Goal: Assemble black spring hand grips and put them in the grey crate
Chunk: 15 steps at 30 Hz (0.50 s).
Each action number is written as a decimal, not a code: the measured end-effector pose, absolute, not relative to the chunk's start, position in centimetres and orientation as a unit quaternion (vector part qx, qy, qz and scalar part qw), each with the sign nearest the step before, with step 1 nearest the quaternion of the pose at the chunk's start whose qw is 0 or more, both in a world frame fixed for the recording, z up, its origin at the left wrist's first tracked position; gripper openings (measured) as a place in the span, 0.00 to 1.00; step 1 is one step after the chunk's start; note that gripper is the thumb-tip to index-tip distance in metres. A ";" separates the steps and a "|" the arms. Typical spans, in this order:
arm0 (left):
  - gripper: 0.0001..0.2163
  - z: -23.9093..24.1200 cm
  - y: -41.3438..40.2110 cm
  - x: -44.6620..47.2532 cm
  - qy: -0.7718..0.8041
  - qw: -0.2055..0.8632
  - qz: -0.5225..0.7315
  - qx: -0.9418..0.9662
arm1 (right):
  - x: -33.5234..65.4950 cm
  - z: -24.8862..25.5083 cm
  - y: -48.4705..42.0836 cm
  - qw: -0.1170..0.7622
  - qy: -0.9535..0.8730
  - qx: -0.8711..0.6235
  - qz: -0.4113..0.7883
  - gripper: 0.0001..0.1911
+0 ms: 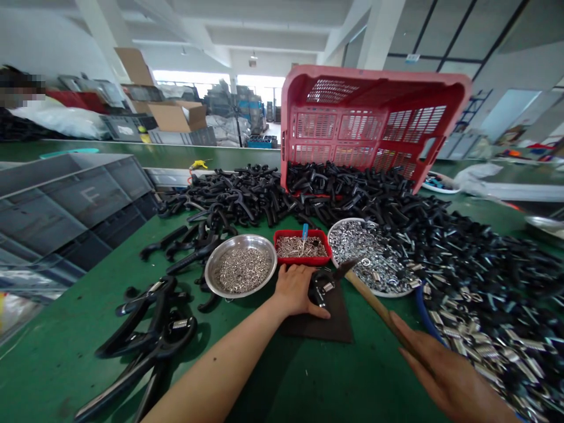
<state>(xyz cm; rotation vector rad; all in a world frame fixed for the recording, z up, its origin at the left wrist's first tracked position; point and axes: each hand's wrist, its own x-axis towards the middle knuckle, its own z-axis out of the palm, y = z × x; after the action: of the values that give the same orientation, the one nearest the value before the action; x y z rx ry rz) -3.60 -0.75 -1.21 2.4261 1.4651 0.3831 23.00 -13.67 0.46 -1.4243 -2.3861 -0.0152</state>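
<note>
My left hand (298, 289) presses a black plastic part with a small spring (321, 288) down onto a dark mat (330, 326) on the green table; its fingers wrap round the part. My right hand (445, 373) grips the wooden handle of a hammer (374, 302), whose metal head (348, 267) hovers just above the part. Right behind stand a steel bowl of small metal pieces (241, 271), a red tray of pins (302, 247) with a blue-handled tool in it, and a second bowl of nuts (374, 258).
A tipped pink crate (374, 117) spills a large heap of black plastic parts (440, 235) across the table. Assembled black pieces (150, 335) lie at the left front. Grey bins (70, 200) stand at the left. Cardboard boxes and a person sit in the far background.
</note>
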 end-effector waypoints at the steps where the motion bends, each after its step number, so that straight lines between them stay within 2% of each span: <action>1: 0.48 -1.3 -0.7 -3.6 0.504 0.140 0.135 0.841 | 22.8 0.6 -13.6 0.190 -0.843 -0.503 -0.013 0.32; 4: 0.48 -1.6 -0.6 -3.6 0.502 0.132 0.142 0.843 | 21.8 0.8 -13.3 0.206 -0.840 -0.501 -0.008 0.34; 9: 0.43 -1.8 -0.6 -3.7 0.505 0.133 0.145 0.841 | 20.8 1.4 -12.6 0.173 -0.849 -0.485 0.117 0.29; 12: 0.44 -1.6 -0.6 -4.0 0.496 0.139 0.140 0.846 | 21.2 2.0 -12.4 0.219 -0.794 -0.542 0.168 0.27; 15: 0.47 -1.2 -1.0 -4.2 0.490 0.122 0.140 0.852 | 22.4 1.8 -11.4 0.270 -0.674 -0.644 0.241 0.34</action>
<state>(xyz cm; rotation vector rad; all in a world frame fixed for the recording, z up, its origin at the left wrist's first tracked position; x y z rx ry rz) -4.18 -0.95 -1.23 2.4852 1.4297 0.4083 22.38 -11.41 1.84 -1.7351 -1.8151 0.6506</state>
